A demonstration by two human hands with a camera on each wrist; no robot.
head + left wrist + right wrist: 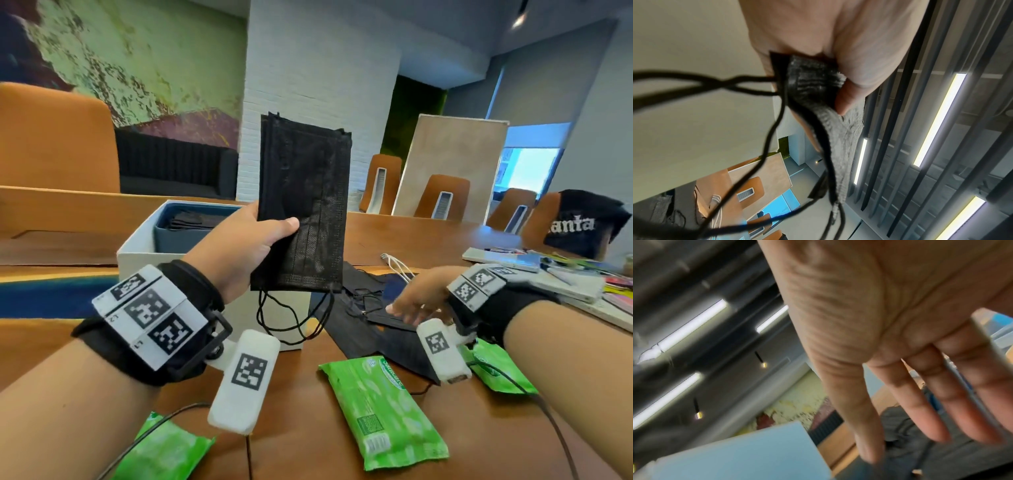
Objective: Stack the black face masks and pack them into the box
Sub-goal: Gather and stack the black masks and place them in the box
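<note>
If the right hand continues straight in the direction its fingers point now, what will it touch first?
Most likely the loose black masks on the table: the right hand reaches low with open fingers towards them. Depth is unclear.

One white rectangular cardboard box with a blue inner lining (144, 246) stands on the table, and some black masks lie inside it, too few showing to count. One upright stack of flat black pleated face masks (305, 202) is held up, its layers too close to number, and a loose heap of more black masks (363, 308) lies on the wood, also uncountable. Three green plastic packs of wet wipes (382, 409) lie along the near edge, and four orange chair backs (442, 197) stand beyond the table.
</note>
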